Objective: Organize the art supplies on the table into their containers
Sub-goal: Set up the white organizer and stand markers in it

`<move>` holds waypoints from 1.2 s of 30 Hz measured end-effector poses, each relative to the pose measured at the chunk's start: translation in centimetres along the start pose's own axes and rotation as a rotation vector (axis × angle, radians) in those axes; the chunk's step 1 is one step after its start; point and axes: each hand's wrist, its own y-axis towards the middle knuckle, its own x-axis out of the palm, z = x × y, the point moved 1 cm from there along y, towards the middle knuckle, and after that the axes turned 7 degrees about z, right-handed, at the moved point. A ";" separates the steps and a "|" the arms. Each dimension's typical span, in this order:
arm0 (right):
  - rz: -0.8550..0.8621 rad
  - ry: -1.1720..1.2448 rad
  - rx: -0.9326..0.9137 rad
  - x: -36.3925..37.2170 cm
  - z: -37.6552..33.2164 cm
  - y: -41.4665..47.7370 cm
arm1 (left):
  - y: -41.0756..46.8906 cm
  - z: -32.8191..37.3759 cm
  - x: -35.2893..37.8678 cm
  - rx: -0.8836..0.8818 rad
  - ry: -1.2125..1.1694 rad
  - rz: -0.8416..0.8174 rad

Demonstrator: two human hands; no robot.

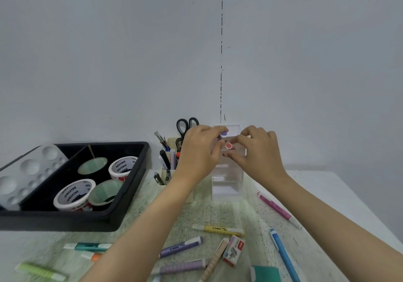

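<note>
Art supplies lie loose across the near side of the table (327, 185): a yellow highlighter (218, 229), a purple marker (181, 246), a pink pen (277, 208) and a staples box (234, 251) among them. Both hands are up at the clear drawer box (227, 172) by the wall, just beside the pen holder (166, 175).

The left hand (198, 150) has its fingers curled, pinching a small purple piece (224, 133) at the top of the box. The right hand (259, 150) is curled too, fingertips on a small red piece (228, 145), and it looks like a pinch. What these two pieces are is too small to tell.

My read is that the small items are going into the drawers. To do it well, steady the light box with one hand, since it could slide or tip back. Drop one piece at a time, and get each fully past the drawer's edge before letting go. The long pens below look better suited to the holder.
</note>
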 end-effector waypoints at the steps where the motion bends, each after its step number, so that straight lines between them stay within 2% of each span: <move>1: 0.016 -0.008 -0.011 0.1 0.0 0.0 | 0.0 -0.2 0.0 0.003 0.000 -0.006; 6: 0.083 0.087 -0.019 -0.9 0.1 0.4 | -0.5 -0.7 -0.1 -0.032 0.004 -0.032; 8: 0.079 0.108 -0.080 -1.8 0.4 0.7 | -0.6 -0.8 -0.1 -0.038 0.022 -0.047; 13: 0.002 0.050 -0.314 -3.6 1.9 0.5 | -0.7 -0.8 0.0 -0.065 0.023 -0.081; 16: -0.086 0.013 -0.379 -3.2 2.7 -0.1 | -0.9 -0.7 0.1 -0.080 0.019 -0.103; 25: -0.154 0.009 -0.275 -1.3 3.3 -0.2 | -0.9 -0.8 0.3 -0.094 0.048 -0.157; 36: -0.286 0.240 0.020 -1.0 3.2 -0.9 | -1.0 0.5 1.2 -0.126 0.021 -0.152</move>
